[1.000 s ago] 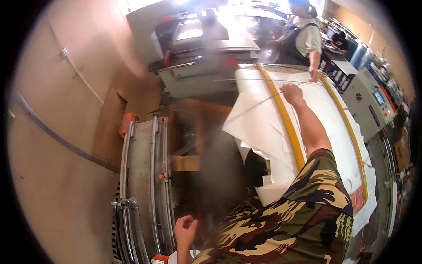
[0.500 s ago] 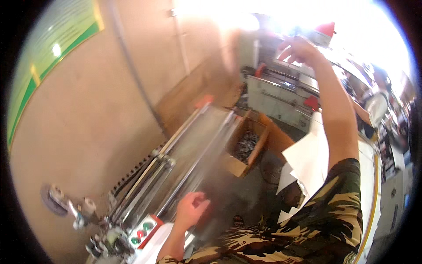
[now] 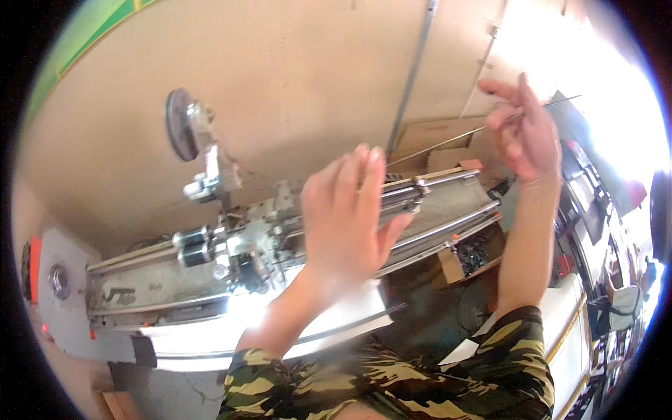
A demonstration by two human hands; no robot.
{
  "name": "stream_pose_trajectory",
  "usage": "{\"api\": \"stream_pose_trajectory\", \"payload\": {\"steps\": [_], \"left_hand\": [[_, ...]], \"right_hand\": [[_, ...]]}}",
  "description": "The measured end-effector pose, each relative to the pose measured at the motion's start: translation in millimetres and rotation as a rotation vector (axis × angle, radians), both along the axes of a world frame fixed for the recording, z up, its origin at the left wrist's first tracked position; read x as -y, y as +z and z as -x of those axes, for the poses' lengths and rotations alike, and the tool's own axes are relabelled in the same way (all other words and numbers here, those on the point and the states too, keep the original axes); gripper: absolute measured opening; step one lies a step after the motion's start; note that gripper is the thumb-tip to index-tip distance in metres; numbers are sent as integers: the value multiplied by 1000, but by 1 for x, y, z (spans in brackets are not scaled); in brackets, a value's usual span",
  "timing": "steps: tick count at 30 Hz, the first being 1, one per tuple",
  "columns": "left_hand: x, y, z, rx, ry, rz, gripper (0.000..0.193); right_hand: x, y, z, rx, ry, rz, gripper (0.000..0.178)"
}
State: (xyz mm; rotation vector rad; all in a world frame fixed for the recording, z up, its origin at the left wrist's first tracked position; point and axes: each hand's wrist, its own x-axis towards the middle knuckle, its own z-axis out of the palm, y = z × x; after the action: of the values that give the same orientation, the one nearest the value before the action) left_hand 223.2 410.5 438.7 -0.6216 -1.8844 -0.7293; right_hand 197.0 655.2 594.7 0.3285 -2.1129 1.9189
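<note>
My left hand point(image 3: 346, 220) is raised in the middle of the view, palm flat and fingers stretched out side by side, holding nothing. It hovers in front of a long grey metal machine point(image 3: 161, 280) with rails and rollers. My right hand point(image 3: 526, 136) is lifted high at the upper right, with its fingertips pinched on a thin metal rod point(image 3: 441, 145) that slants up from the machine's far end towards the bright window. Both forearms come out of camouflage sleeves point(image 3: 420, 378).
A round handwheel point(image 3: 178, 124) stands on top of the machine, against a tan wall point(image 3: 294, 77). A cardboard box point(image 3: 453, 264) sits below the rails. White sheets lie on a yellow-edged table point(image 3: 570, 329) at the right, with more machines point(image 3: 588, 203) behind it.
The view has swung left towards the wall and the machine. My left hand rose from low in the picture to its middle and spread flat. My right hand stayed raised.
</note>
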Motion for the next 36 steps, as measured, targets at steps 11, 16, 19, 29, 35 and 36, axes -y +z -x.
{"api": "stream_pose_trajectory", "payload": {"steps": [11,16,19,29,35,36], "left_hand": [[166,-113,-55,699,286,-92,21],[225,-147,-114,726,436,-73,14],[250,-153,-135,782,377,-159,12],[444,-235,-28,960,248,-352,35],[433,-277,161,1003,-147,-691,47],[424,-280,180,1067,-236,-780,49]], "right_hand": [[142,-227,-1,-160,400,-551,62],[188,-195,13,-868,178,-1017,56],[209,-252,30,-568,543,-1176,43],[320,-371,-10,-200,533,-1150,22],[389,-357,-39,26,476,-1167,20],[391,-365,-43,10,464,-1177,20]]}}
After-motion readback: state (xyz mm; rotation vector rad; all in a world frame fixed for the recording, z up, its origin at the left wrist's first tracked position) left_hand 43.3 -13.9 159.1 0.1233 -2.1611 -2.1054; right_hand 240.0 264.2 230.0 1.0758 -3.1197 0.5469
